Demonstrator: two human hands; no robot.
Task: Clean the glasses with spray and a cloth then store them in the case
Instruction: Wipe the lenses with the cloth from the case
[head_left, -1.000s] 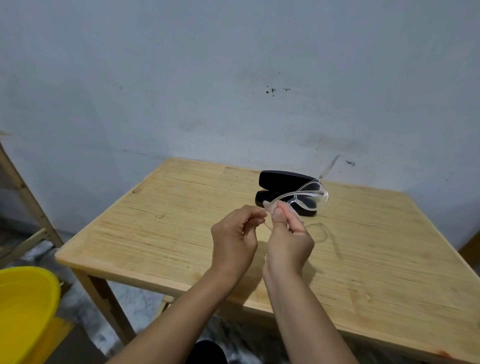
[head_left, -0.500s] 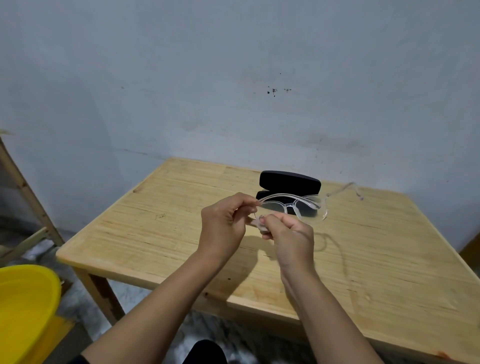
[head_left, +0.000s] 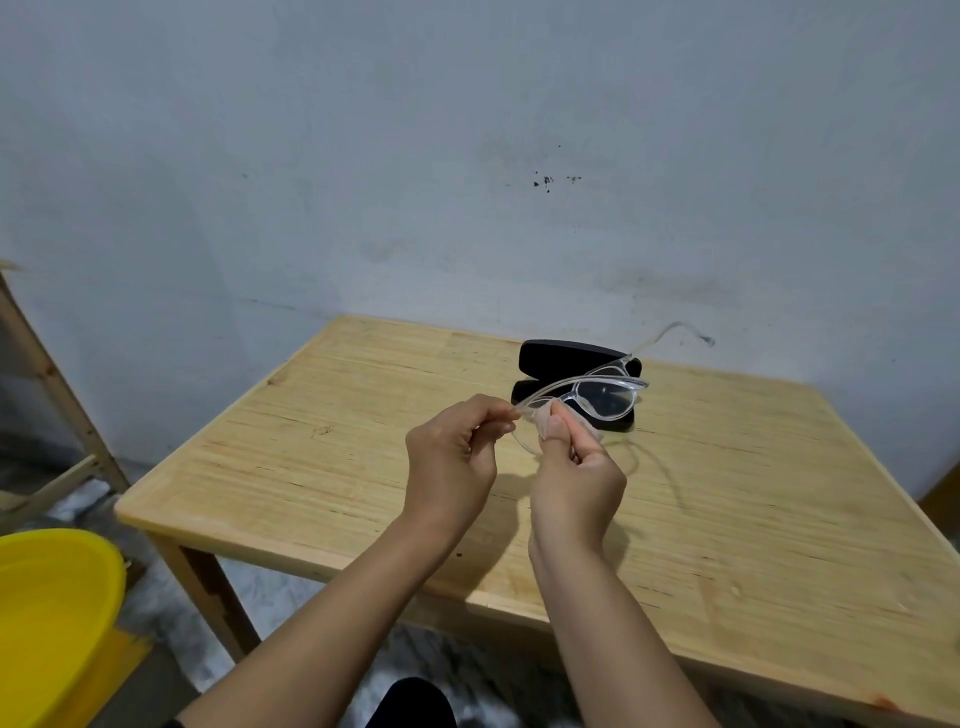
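Observation:
Clear-framed glasses (head_left: 605, 397) are held in the air over the wooden table (head_left: 322, 447), their far temple sticking up to the right. My left hand (head_left: 452, 460) pinches the near end of the frame. My right hand (head_left: 574, 478) pinches a small pale cloth (head_left: 543, 421) against the near lens. An open black glasses case (head_left: 550, 356) lies on the table just behind the glasses. No spray bottle is in view.
A yellow basin (head_left: 52, 613) sits low at the left, beside a wooden frame (head_left: 57, 415). A grey wall stands right behind the table. A dark shape (head_left: 410, 701) shows below the table's front edge.
Both hands have shifted slightly and tilted the glasses, so the far temple now points higher. My right thumb and the cloth have moved along the near lens.

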